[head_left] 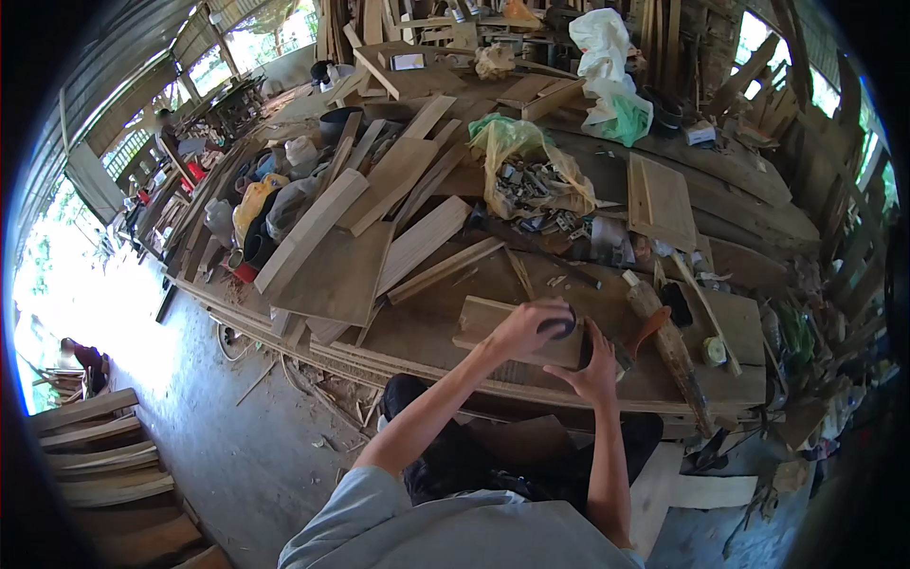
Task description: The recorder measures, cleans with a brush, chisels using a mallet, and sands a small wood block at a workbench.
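Observation:
A small pale wooden block point(485, 325) lies on the workbench point(417, 332) near its front edge. My left hand point(527, 328) rests on the block's right end, fingers curled around a small dark rounded object point(558, 328). My right hand point(595, 368) presses against the block's right side, fingers spread, with a dark part point(585, 349) just under the thumb. What the dark pieces are cannot be told. Both forearms reach up from the lower edge.
Loose planks point(313, 228) and boards cover the bench's left half. A yellowish plastic bag of metal parts point(531, 180) sits behind. An orange-handled tool point(649, 327) and a rough wooden stick point(675, 351) lie to the right. Stacked boards point(104, 455) rest on the floor at lower left.

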The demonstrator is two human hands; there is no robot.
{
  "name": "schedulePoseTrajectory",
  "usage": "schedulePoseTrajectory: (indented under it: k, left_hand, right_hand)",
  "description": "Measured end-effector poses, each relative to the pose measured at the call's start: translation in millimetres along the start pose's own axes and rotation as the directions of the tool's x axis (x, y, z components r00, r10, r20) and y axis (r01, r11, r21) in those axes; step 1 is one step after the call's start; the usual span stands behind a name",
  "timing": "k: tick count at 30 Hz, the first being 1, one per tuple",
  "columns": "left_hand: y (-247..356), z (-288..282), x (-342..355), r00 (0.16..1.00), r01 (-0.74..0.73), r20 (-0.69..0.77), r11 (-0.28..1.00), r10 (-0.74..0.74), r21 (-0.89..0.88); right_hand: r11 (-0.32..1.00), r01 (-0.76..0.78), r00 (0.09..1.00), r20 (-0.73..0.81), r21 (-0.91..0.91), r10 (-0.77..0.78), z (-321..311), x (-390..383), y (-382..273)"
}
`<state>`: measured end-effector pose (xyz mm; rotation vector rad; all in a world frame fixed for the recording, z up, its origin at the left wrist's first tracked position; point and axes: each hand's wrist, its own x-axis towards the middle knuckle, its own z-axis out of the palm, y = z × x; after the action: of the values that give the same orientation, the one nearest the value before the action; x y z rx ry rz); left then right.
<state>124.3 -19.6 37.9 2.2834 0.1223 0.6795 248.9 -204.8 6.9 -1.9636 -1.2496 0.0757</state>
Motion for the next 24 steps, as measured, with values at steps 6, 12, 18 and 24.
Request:
schedulePoseTrajectory:
  k: [6,12,18,24]
  left_hand:
    - [16.8,4.1,-13.1,0.994,-0.015,0.104,0.996,0.024,-0.083]
    - [26.0,11.7,-23.9,0.998,-0.05,0.049,0.999,0.051,-0.002]
    - [3.0,-27.2,-23.6,0.99,0.088,-0.115,0.996,-0.085,0.024]
    - [22.7,-32.7,-56.1,0.994,-0.078,0.087,0.993,0.07,0.088]
  right_hand:
    - [0.998,-0.062,0.997,0.039,0.004,0.062,-0.8,-2.7,3.8]
    - [0.999,-0.033,0.999,0.008,-0.019,0.033,-1.4,-2.7,9.2]
    - [1.0,0.016,1.0,0.0,-0.016,-0.016,1.9,-2.3,4.7]
    - [0.999,-0.042,0.999,0.029,0.0,0.042,-0.2,-3.5,9.1]
